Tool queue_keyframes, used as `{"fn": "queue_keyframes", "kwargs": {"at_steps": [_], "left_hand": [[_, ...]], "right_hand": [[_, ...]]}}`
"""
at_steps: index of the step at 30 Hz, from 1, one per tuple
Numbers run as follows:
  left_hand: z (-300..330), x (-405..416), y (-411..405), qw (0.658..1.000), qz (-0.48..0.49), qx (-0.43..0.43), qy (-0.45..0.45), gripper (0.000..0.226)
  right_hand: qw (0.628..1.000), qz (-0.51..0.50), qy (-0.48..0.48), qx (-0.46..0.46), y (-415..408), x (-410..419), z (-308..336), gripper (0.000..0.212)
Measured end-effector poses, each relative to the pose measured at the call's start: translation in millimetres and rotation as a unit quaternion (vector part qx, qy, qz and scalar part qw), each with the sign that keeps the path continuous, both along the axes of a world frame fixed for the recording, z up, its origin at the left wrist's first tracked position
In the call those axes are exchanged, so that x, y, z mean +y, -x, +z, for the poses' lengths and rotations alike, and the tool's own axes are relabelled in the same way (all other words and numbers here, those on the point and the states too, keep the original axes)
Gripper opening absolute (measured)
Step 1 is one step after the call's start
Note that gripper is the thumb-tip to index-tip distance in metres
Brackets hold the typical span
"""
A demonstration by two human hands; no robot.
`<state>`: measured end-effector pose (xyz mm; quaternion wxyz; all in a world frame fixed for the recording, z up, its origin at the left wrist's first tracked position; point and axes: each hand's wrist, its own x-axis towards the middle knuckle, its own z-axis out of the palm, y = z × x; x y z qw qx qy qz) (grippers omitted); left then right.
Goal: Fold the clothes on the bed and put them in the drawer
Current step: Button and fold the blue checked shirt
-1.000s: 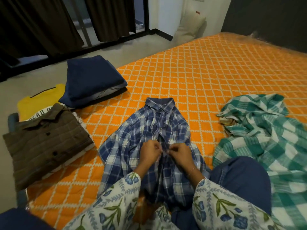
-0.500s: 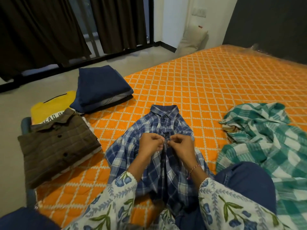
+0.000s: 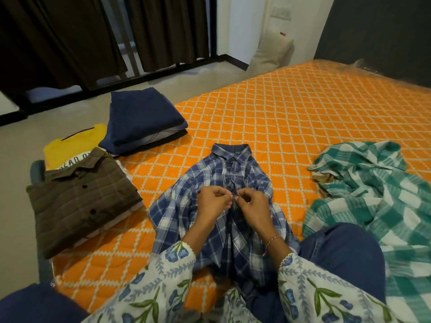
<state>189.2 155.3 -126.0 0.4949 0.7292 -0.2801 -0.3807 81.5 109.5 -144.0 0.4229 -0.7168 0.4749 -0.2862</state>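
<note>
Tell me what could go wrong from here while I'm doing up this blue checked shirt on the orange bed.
The blue checked shirt lies bunched and runs under your knee, so tugging its front edges could misalign them. The folded brown shirt and the yellow T-shirt beneath it overhang the edge of the orange bedspread; a nudge might tip them off.

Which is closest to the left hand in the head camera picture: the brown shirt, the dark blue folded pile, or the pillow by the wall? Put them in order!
From the left hand:
1. Brown shirt, folded, just to the left at the bed's edge.
2. Dark blue folded pile, farther back on the left.
3. Pillow, far away, leaning against the wall beyond the bed.
</note>
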Motion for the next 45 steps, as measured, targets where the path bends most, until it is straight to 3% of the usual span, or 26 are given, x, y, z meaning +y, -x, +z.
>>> {"fn": "queue_keyframes", "kwargs": {"at_steps": [3,8,11,15,17,22,27,29,31,33,34,37,41,45], "left_hand": [[-3,2,3,1.000,0.016,-0.008,0.005,0.010],[-8,0,5,0.999,0.013,-0.031,0.002,0.005],[-8,-4,8,1.000,0.017,-0.022,0.000,0.009],[-12,-6,14,0.999,0.039,-0.007,0.001,0.020],[-13,-6,16,0.998,0.052,0.042,0.007,0.017],[-11,-8,19,0.985,0.070,0.155,0.019,0.003],[-17,-16,21,0.990,0.082,0.118,-0.005,0.018],[-18,-18,16,0.992,0.051,0.113,0.007,0.019],[-18,-16,9,0.991,0.021,0.131,0.012,0.021],[-19,-16,2,0.988,0.005,0.154,0.009,0.022],[-21,-16,-1,0.987,0.001,0.161,0.007,0.022],[-22,-21,-6,0.991,-0.023,0.134,0.008,0.022],[-22,-29,-7,0.998,-0.065,-0.004,0.004,0.020],[-36,-26,-8,0.984,-0.129,-0.120,-0.039,0.022]], "right_hand": [[1.000,-0.007,-0.016,-0.011,0,3,1,0.014],[0.988,-0.009,-0.138,-0.074,9,-8,1,0.017],[0.996,0.006,-0.081,-0.031,10,-10,4,0.012],[0.987,0.028,0.069,0.144,1,-12,13,0.011],[0.973,0.031,0.114,0.200,-1,-13,15,0.014],[0.956,0.062,0.131,0.254,3,-15,15,0.014],[0.935,0.048,0.172,0.305,1,-13,17,0.018],[0.965,0.001,0.106,0.240,1,-17,14,0.017],[0.993,-0.045,-0.087,0.061,5,-27,10,0.016],[0.952,-0.068,-0.286,-0.090,8,-33,12,0.015],[0.931,-0.068,-0.339,-0.114,8,-35,13,0.014],[0.918,-0.066,-0.374,-0.115,4,-38,11,0.012],[0.928,-0.094,-0.342,-0.117,-9,-52,11,0.018],[0.941,-0.123,-0.294,-0.114,-22,-78,10,0.023]]}}
